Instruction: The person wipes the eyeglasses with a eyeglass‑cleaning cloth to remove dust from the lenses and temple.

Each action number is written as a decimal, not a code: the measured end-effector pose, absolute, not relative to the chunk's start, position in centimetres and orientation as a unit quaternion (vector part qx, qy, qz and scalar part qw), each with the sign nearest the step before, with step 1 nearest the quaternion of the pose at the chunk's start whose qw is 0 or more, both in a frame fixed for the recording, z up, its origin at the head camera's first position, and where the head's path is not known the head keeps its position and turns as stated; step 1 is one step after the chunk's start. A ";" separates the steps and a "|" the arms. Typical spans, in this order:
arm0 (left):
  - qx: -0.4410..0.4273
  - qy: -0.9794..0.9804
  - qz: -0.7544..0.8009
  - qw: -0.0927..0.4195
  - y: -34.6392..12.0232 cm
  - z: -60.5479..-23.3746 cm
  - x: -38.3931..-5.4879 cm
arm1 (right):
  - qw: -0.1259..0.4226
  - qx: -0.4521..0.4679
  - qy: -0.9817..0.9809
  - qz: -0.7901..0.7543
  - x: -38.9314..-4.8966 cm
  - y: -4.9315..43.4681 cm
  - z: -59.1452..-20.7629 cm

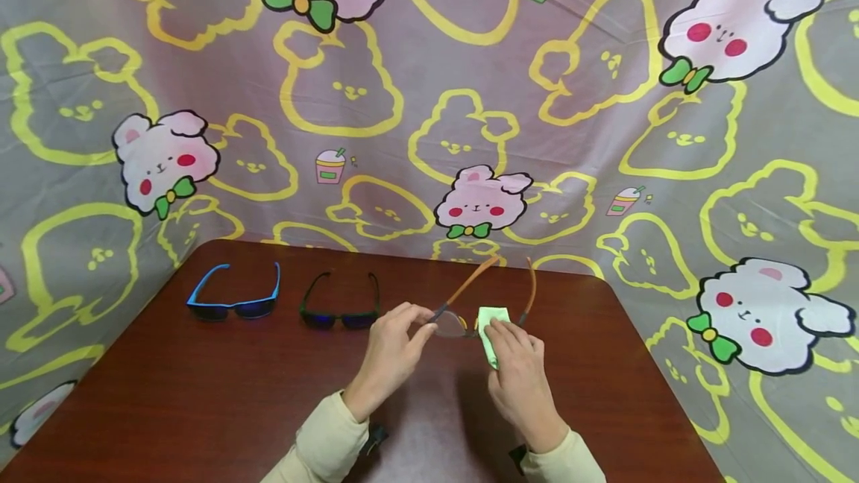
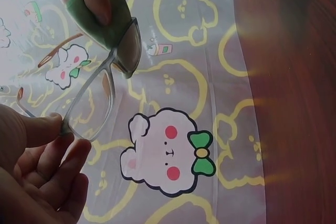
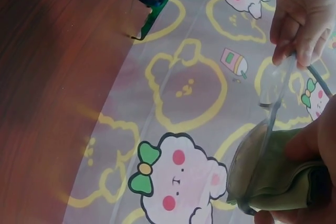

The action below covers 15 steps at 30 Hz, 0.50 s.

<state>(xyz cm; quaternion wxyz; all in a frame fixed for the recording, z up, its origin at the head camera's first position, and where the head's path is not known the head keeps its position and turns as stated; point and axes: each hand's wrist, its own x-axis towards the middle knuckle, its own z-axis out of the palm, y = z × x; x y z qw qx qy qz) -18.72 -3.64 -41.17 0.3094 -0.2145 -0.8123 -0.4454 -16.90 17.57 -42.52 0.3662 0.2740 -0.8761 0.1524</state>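
Note:
A pair of clear-lensed glasses (image 1: 448, 324) with orange-brown temples is held up above the table. My left hand (image 1: 392, 349) pinches the frame at its left hinge corner between thumb and fingers, as the left wrist view also shows. On the other side, my right hand (image 1: 520, 371) holds a folded light green cloth (image 1: 493, 313) around the right lens. In the right wrist view, the cloth (image 3: 286, 182) lies against that lens (image 3: 247, 161), with the thumb pressing on it. The cloth and fingers hide part of the right lens in the head view.
Blue-framed sunglasses (image 1: 233, 308) and dark-framed sunglasses (image 1: 340, 319) stand with temples unfolded on the brown table (image 1: 201, 401), left of my hands. A patterned cloth backdrop (image 1: 396, 133) hangs behind the table and along both sides.

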 end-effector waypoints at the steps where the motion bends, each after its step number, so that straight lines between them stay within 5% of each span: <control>1: -0.218 -0.812 -0.444 0.311 -3.6 -41.2 -18.7 | 0.366 0.271 -0.878 0.149 -16.9 17.5 -42.5; 15: -0.207 -0.803 -0.461 0.316 -4.4 -41.1 -18.7 | 0.352 0.258 -0.883 0.172 -16.7 16.4 -42.2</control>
